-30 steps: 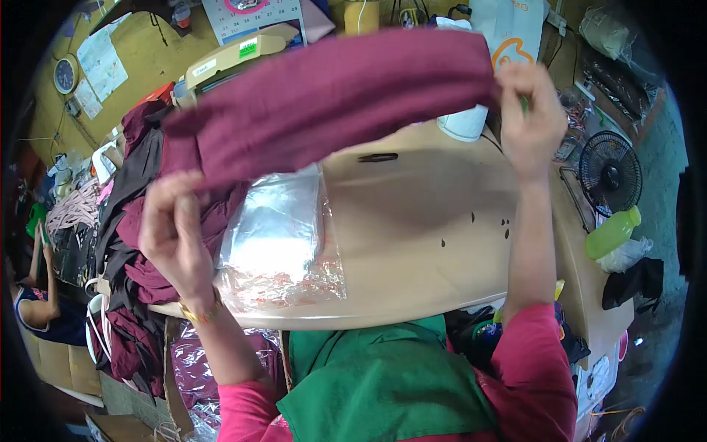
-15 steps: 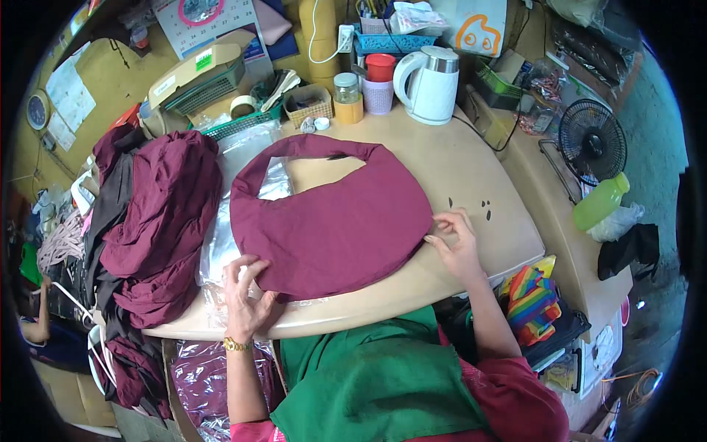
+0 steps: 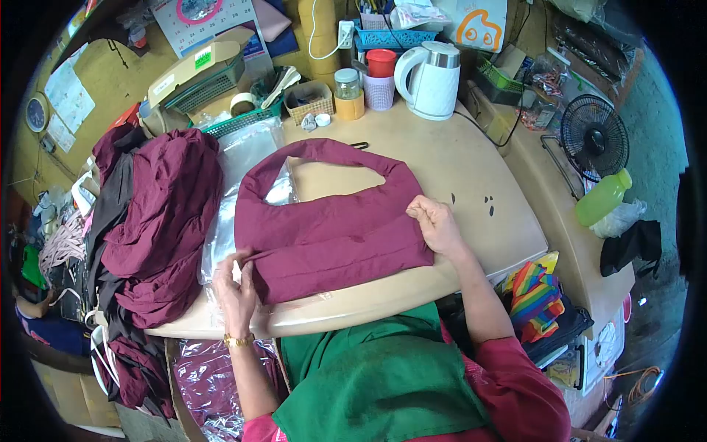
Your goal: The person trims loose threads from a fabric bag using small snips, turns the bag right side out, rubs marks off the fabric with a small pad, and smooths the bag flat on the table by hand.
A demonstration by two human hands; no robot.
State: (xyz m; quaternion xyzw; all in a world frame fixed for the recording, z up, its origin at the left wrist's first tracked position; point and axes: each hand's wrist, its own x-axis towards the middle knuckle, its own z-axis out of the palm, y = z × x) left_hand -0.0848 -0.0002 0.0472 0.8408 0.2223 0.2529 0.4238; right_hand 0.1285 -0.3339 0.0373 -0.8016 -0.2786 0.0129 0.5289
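Note:
A maroon fabric shoulder bag lies on the beige table, its wide strap looped toward the back. Its lower part shows a long crosswise crease and a fairly straight bottom edge. My right hand is closed on the bag's right side, with the fingers curled in. At the lower left edge, my left hand pinches the fabric between thumb and fingers. Clear plastic bags lie partly under the bag's left side. A small black hook-like item sits just behind the strap.
A heap of maroon fabric rises along the left table edge. Behind stand a white kettle, a jar and baskets. A black fan and a green bottle are at right. Below, a box holds plastic-wrapped maroon goods.
The bag's rounded bottom has become a creased, straighter edge. My right hand has moved up and left, closing on the bag's side. My left hand has shifted slightly lower along the left edge.

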